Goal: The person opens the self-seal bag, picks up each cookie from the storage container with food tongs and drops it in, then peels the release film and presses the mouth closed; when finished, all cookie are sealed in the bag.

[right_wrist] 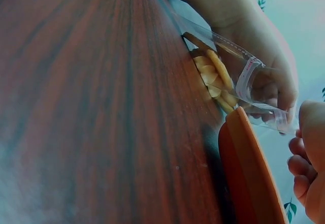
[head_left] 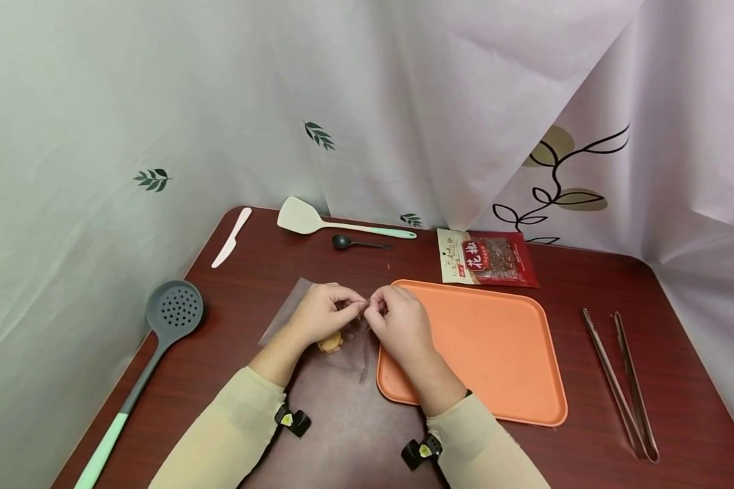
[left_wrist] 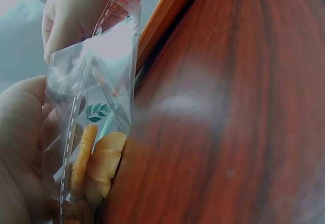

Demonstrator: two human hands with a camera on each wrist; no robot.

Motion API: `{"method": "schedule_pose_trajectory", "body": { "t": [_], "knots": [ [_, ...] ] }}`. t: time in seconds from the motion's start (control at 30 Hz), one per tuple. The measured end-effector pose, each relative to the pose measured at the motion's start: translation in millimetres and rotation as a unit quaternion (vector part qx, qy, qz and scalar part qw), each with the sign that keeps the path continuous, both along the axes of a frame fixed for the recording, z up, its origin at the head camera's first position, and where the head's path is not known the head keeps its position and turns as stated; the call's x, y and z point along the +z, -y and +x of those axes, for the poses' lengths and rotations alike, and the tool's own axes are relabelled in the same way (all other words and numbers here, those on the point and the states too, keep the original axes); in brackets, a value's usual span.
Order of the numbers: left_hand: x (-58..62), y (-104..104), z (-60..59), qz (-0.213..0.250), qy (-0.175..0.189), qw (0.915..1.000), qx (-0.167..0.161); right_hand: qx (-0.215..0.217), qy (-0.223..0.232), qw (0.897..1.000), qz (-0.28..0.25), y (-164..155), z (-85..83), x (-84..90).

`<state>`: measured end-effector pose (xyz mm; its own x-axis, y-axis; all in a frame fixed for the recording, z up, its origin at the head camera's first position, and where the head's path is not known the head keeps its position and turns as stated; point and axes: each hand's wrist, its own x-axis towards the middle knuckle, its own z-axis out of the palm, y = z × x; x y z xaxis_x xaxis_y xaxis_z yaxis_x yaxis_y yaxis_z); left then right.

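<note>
A clear plastic bag (left_wrist: 114, 99) with a perforated seam and several golden, scalloped cookies (left_wrist: 107, 155) inside stands over the table. My left hand (head_left: 323, 311) pinches its upper edge, thumb and forefinger together at the mouth. Right beside it, my right hand (head_left: 402, 324) pinches the same edge, its other fingers curled in. The fingertips of both hands meet in the head view. In the right wrist view the bag's open mouth (right_wrist: 249, 79) shows between the hands, with the cookies low against the tabletop. My hands cover part of the bag in the head view.
An orange tray (head_left: 483, 353) lies under my right forearm. Metal tongs (head_left: 624, 387) are at right. Behind are a red spice packet (head_left: 495, 259), a cream turner (head_left: 302, 216), a small black spoon (head_left: 342, 242) and a white knife (head_left: 229, 244). A grey skimmer (head_left: 174, 309) lies left.
</note>
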<state>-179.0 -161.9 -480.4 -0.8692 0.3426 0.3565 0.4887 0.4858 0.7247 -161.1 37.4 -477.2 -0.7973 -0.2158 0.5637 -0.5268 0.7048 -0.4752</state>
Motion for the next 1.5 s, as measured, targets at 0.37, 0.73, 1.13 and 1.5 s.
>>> {"method": "schedule_pose_trajectory", "body": {
  "t": [0.37, 0.73, 1.13, 1.5],
  "knots": [
    [0.7, 1.1, 0.0, 0.011, 0.009, 0.9997, 0.021, -0.011, 0.008, 1.000, -0.015, 0.3, -0.6, -1.6],
    [2.2, 0.2, -0.1, 0.004, 0.018, 0.9993, 0.033, -0.017, 0.013, 0.999, -0.030, -0.3, -0.5, -1.0],
    [1.7, 0.6, -0.4, 0.012, 0.045, 0.9974, 0.055, -0.018, 0.021, 0.998, -0.057, -0.9, 0.2, 0.6],
    [-0.6, 1.9, -2.3, 0.010, 0.040, 0.9971, 0.064, -0.026, 0.036, 0.994, -0.100, -2.0, 0.9, 2.6]
  ]
}}
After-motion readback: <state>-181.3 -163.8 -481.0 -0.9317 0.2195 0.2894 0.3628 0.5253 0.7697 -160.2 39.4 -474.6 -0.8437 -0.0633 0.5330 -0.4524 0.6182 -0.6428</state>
